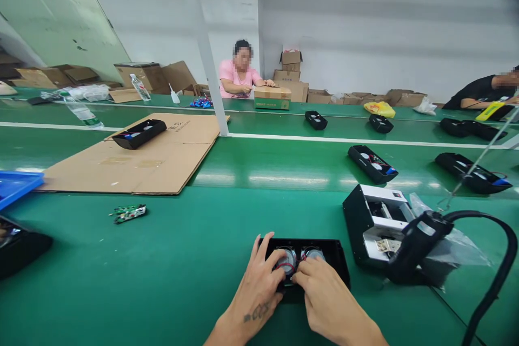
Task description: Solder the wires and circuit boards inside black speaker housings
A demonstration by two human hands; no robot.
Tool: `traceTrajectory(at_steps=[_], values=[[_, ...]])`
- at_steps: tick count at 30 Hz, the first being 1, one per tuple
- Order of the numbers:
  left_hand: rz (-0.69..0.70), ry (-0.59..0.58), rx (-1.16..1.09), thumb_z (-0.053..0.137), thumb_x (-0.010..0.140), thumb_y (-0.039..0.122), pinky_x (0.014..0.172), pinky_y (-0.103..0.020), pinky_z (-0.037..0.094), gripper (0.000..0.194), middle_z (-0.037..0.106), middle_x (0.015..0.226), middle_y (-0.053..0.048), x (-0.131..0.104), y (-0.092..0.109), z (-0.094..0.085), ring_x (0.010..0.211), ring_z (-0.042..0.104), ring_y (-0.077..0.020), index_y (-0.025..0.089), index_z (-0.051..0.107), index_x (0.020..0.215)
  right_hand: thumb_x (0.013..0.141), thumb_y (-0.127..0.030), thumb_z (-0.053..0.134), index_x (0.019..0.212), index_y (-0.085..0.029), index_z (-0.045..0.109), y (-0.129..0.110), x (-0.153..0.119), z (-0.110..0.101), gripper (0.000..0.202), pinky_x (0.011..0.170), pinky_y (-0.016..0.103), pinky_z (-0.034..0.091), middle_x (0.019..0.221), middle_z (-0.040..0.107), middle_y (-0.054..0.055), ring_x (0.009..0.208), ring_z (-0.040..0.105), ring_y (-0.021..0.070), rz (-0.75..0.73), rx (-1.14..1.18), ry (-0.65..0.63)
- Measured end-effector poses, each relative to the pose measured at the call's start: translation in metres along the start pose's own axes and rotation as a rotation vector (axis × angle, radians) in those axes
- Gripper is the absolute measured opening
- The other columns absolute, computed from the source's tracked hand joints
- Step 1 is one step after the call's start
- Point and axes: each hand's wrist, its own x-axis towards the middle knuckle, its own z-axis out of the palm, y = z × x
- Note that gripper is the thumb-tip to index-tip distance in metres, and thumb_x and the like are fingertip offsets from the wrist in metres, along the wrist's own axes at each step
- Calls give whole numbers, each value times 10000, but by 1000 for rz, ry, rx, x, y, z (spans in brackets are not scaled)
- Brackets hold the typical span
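Observation:
A black speaker housing lies on the green bench right in front of me, its open side up. Inside sit two round speaker drivers, a left one and a right one, with a red wire running over the left one. My left hand grips the housing's left end, some fingers over the far rim and others reaching onto the left driver. Between the drivers, the fingers of my right hand are pinched together; what they hold is hidden beneath them.
Right of the housing stand a black-and-white machine and a hanging black power screwdriver. Green circuit boards lie to the left, near a cardboard sheet. More housings sit on the green conveyor. Two people work across it.

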Motion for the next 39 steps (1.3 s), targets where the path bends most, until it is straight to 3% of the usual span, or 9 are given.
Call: traceTrajectory(at_steps=[4, 8, 10, 12, 15, 19, 23, 33, 39], values=[[9, -37, -44, 811, 733, 22, 1341, -784, 113, 409, 695, 1353, -33, 9, -3, -6, 1638, 271, -451, 274, 775, 1052, 826, -33, 554, 1052, -216, 729, -1, 4, -2, 340, 966, 399, 517, 1087, 758, 71, 1048, 687, 263, 50, 76, 5], [-45, -233, -191, 890, 749, 128, 1294, -828, 49, 304, 733, 1338, -13, 33, -12, -26, 1582, 353, -470, 302, 829, 991, 873, -76, 590, 1232, -219, 706, -7, 9, -13, 404, 1060, 431, 483, 1211, 762, 86, 1124, 695, 275, 32, 114, -51], [-61, -327, -258, 946, 721, 208, 1300, -778, 115, 222, 752, 1304, 8, 51, -22, -38, 1505, 461, -440, 297, 832, 889, 900, -103, 621, 1258, -198, 714, -8, 19, -24, 383, 1076, 455, 459, 1217, 778, 112, 1139, 711, 297, 61, 93, -107], [-67, -374, -309, 968, 711, 297, 1271, -595, 326, 183, 761, 1276, 22, 71, -34, -47, 1352, 608, -353, 271, 817, 811, 879, -92, 653, 1209, -188, 741, -5, 35, -38, 355, 1003, 409, 471, 1153, 801, 110, 1087, 734, 287, 94, 89, -143], [-111, -448, -387, 952, 700, 438, 901, -302, 531, 277, 765, 1234, 20, 98, -53, -55, 994, 718, -204, 223, 787, 762, 809, -109, 710, 1096, -222, 781, 7, 65, -56, 316, 717, 291, 437, 967, 806, 44, 869, 733, 215, 92, 124, -185], [-155, -527, -452, 980, 568, 502, 643, -244, 446, 425, 767, 1066, 24, 120, -65, -59, 798, 664, -152, 196, 734, 729, 684, -220, 850, 883, -218, 790, 24, 92, -69, 207, 536, 282, 291, 696, 680, -21, 623, 585, 154, 116, 153, -257], [-174, -559, -494, 1001, 494, 463, 647, -246, 437, 446, 747, 991, 37, 124, -64, -59, 793, 646, -153, 204, 730, 735, 688, -228, 843, 836, -222, 773, 25, 94, -70, 165, 530, 283, 269, 640, 609, -47, 583, 508, 129, 120, 167, -280], [-228, -567, -536, 990, 511, 402, 666, -259, 428, 380, 730, 1047, 31, 124, -65, -55, 811, 626, -145, 193, 695, 630, 713, -161, 783, 872, -205, 750, 12, 86, -64, 168, 566, 303, 271, 782, 735, 22, 686, 601, 174, 131, 141, -215], [-237, -568, -539, 992, 506, 423, 678, -258, 426, 387, 739, 1060, 22, 125, -64, -55, 819, 621, -149, 195, 707, 635, 691, -256, 875, 953, -220, 782, 17, 85, -60, 281, 596, 300, 286, 809, 754, 10, 705, 613, 181, 124, 138, -193]])
